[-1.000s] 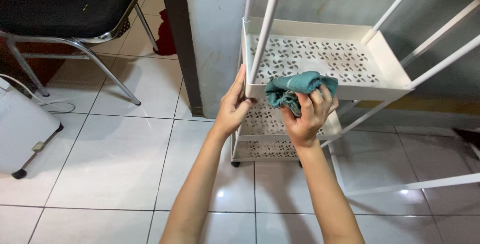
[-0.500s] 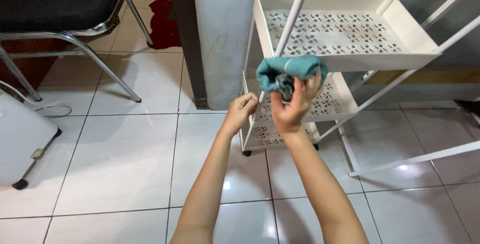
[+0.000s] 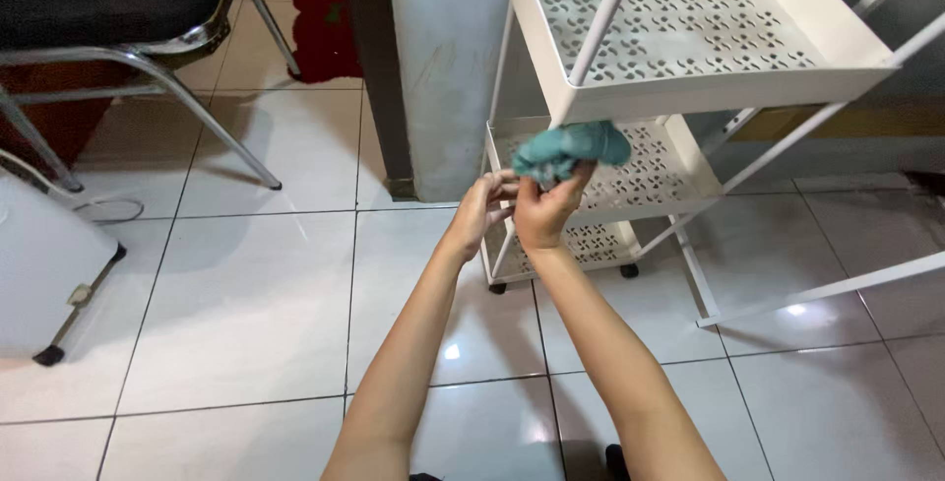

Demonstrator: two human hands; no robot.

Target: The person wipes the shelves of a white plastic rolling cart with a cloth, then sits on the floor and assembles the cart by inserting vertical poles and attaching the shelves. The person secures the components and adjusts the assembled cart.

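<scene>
Holding a bunched teal cloth (image 3: 571,149), the right hand (image 3: 547,213) pinches its lower edge between fingers and thumb; the wad's long axis runs roughly level, left to right, along the front rim of the white tiered cart (image 3: 689,87).

- Teal cloth: crumpled, in front of the cart's middle shelf (image 3: 660,171), just below the front lip of the top tray (image 3: 689,43).
- Left hand (image 3: 484,207): just left of the cloth at the cart's front left corner, fingers curled toward the cloth's left end; whether it grips cloth or cart post cannot be told.
- Cart trays: perforated, three levels; nothing shows lying in any of them.
- Grey pillar (image 3: 448,67): directly left of the cart.
- Black chair with metal legs (image 3: 128,38): well left of the cart, beyond the pillar.
- White appliance with cord (image 3: 44,264): far left of the cart on the tiled floor (image 3: 246,323).

Change from the earlier frames: the cloth was at the top tray's front edge; it now sits lower, at the middle shelf, and the left hand has closed in beside it.
</scene>
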